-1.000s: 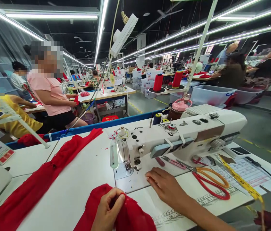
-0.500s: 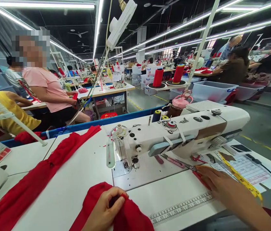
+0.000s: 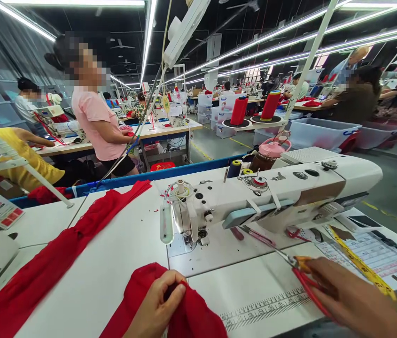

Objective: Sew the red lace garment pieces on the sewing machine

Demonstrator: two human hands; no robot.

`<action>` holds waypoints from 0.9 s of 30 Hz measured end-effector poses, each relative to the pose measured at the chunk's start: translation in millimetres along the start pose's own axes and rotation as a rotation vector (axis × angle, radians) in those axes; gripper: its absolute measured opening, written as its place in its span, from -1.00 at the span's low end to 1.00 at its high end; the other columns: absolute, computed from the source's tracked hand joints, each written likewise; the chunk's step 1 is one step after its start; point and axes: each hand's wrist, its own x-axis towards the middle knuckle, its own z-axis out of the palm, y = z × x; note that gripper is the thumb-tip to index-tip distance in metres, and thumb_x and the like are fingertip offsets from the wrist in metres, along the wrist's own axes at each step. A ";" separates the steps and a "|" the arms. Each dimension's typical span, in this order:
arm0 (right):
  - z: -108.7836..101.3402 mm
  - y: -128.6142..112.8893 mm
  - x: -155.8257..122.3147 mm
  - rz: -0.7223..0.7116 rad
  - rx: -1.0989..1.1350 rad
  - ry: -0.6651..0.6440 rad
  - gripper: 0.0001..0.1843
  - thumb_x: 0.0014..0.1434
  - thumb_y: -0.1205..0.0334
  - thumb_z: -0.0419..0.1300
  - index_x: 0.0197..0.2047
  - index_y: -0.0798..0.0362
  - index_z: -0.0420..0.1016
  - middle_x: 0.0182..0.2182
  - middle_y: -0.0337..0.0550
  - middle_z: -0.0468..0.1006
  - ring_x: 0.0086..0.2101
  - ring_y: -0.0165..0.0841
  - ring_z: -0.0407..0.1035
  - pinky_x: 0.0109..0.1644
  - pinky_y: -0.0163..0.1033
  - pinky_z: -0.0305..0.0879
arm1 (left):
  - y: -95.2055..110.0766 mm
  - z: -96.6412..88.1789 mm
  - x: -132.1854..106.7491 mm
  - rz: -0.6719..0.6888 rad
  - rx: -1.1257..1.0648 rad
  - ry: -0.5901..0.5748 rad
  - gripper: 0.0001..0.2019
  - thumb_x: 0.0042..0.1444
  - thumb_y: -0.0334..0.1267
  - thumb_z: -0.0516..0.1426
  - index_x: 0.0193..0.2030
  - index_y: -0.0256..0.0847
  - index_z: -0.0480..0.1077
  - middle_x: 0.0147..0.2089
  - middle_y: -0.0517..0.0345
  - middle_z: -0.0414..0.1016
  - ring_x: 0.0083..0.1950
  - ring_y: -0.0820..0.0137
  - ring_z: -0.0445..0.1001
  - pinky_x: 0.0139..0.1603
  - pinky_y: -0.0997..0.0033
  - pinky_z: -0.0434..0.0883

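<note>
My left hand (image 3: 159, 303) pinches a bunched red cloth (image 3: 145, 281) between thumb and fingers at the front of the sewing table. A pair of scissors (image 3: 307, 286) with red and orange handles is in my right hand (image 3: 346, 291), its metal blades pointing left toward the machine. The sewing machine (image 3: 272, 192) stands behind both hands, its needle area (image 3: 193, 237) beyond the cloth. On the machine bed lies a pink-handled tool (image 3: 261, 236), close to the scissor tips. A ruler strip (image 3: 265, 307) runs along the table between my hands.
A long red fabric piece (image 3: 67, 249) stretches across the left of the table. A yellow tape measure (image 3: 360, 263) lies over printed papers (image 3: 385, 256) at right. Red thread cones (image 3: 238, 111) stand behind the machine. A person in a pink shirt (image 3: 96, 117) stands beyond.
My right hand has raised the scissors off the table a little and drawn them toward me, so the red handle shows. The left hand keeps its pinch. The person in pink has turned and shifted right.
</note>
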 end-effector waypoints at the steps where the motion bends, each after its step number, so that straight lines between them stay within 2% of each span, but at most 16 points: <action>1: -2.2 -20.0 -0.2 -0.078 0.129 -0.111 -0.74 0.29 -0.09 0.13 -0.15 -0.15 0.53 -0.26 0.02 0.58 -0.32 -0.22 0.49 -0.28 -0.21 0.44 | 3.2 0.1 -0.7 0.001 0.016 0.001 -0.61 0.31 0.13 0.02 -0.26 -0.18 0.36 -0.30 0.19 0.34 -0.26 0.39 0.27 -0.23 0.43 0.27; 4: -5.5 -86.1 6.8 -0.208 0.320 -0.312 -0.62 0.14 -0.13 0.32 -0.09 -0.10 0.44 -0.16 -0.05 0.52 -0.22 -0.17 0.47 -0.19 -0.15 0.45 | 13.2 -0.1 -2.1 0.006 0.056 -0.008 -0.61 0.31 0.12 0.02 -0.27 -0.17 0.35 -0.27 0.18 0.34 -0.23 0.37 0.28 -0.19 0.42 0.26; 6: -5.2 -122.8 16.3 -0.262 0.397 -0.410 -0.64 0.05 -0.05 0.41 -0.21 -0.07 0.41 -0.21 -0.14 0.50 -0.23 -0.20 0.44 -0.19 -0.17 0.42 | 16.8 -0.3 -2.5 0.010 0.072 -0.018 -0.61 0.31 0.13 0.01 -0.27 -0.17 0.35 -0.26 0.16 0.35 -0.21 0.36 0.30 -0.16 0.40 0.27; 9: -1.6 -154.5 29.1 -0.297 0.451 -0.482 -0.63 0.00 0.04 0.45 -0.29 -0.04 0.36 -0.24 -0.21 0.47 -0.24 -0.23 0.42 -0.20 -0.20 0.36 | 16.2 -1.1 -2.6 0.023 0.093 -0.019 -0.60 0.31 0.14 0.01 -0.24 -0.18 0.38 -0.24 0.14 0.39 -0.18 0.33 0.32 -0.13 0.39 0.27; 15: 6.7 -166.5 35.2 -0.333 0.451 -0.478 -0.60 0.00 0.02 0.47 -0.29 -0.03 0.35 -0.22 -0.20 0.47 -0.20 -0.23 0.40 -0.19 -0.21 0.31 | 8.5 -2.1 -1.2 0.043 0.062 -0.012 -0.61 0.32 0.10 0.02 -0.28 -0.20 0.39 -0.24 0.11 0.41 -0.18 0.32 0.33 -0.12 0.37 0.27; 18: 7.1 -166.8 35.4 -0.338 0.428 -0.491 -0.57 0.00 -0.03 0.47 -0.28 -0.02 0.36 -0.22 -0.19 0.48 -0.20 -0.21 0.41 -0.19 -0.19 0.30 | 6.9 -1.4 0.7 0.067 0.056 -0.017 -0.61 0.32 0.10 0.02 -0.29 -0.20 0.38 -0.26 0.12 0.38 -0.20 0.34 0.30 -0.14 0.38 0.25; 24: 6.5 -162.8 35.9 -0.369 0.398 -0.502 -0.59 0.13 -0.13 0.37 -0.30 -0.01 0.35 -0.26 -0.19 0.48 -0.26 -0.24 0.41 -0.14 -0.16 0.33 | 6.8 -1.2 1.9 0.051 0.086 -0.032 -0.59 0.32 0.11 0.00 -0.30 -0.20 0.37 -0.29 0.15 0.33 -0.24 0.36 0.25 -0.20 0.40 0.21; 27: 10.4 -158.9 33.8 -0.401 0.379 -0.486 -0.59 0.14 -0.12 0.37 -0.34 0.00 0.34 -0.29 -0.20 0.48 -0.30 -0.26 0.41 -0.20 -0.20 0.33 | 4.8 -0.6 1.1 0.032 0.102 -0.030 -0.60 0.32 0.11 0.00 -0.27 -0.20 0.38 -0.29 0.16 0.31 -0.26 0.37 0.23 -0.21 0.39 0.20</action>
